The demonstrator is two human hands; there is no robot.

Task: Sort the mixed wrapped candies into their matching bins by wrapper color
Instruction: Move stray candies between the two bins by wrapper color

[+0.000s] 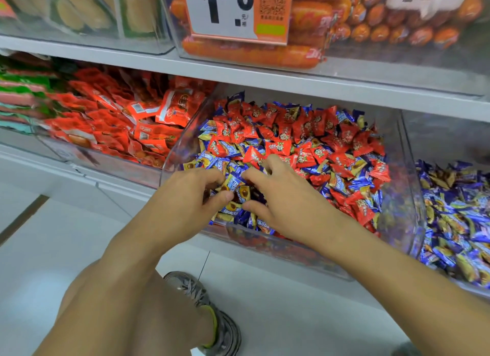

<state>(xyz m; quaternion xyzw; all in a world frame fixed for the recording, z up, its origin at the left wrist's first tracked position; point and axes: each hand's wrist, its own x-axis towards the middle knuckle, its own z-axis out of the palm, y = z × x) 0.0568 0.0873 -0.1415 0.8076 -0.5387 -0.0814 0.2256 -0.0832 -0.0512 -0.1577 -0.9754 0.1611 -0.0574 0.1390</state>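
A clear plastic bin (397, 186) on the lower shelf holds a mixed heap of red-wrapped candies (289, 133) and blue-and-yellow-wrapped candies (212, 161). Both hands are inside its near left corner. My left hand (185, 194) has its fingers curled into a clump of blue candies (233, 184). Facing it, my right hand (278, 194) curls its thumb and fingers round the same clump. The candies under the palms are hidden. To the right, a second clear bin (485, 289) holds only blue-and-yellow candies (456, 215).
Left of the mixed bin stands a bin of larger red snack packets (119, 119). The upper shelf (238, 74) carries bins of orange sausages (252, 52) and a price tag (225, 11). Below are a white floor, my knee and a grey shoe (212, 318).
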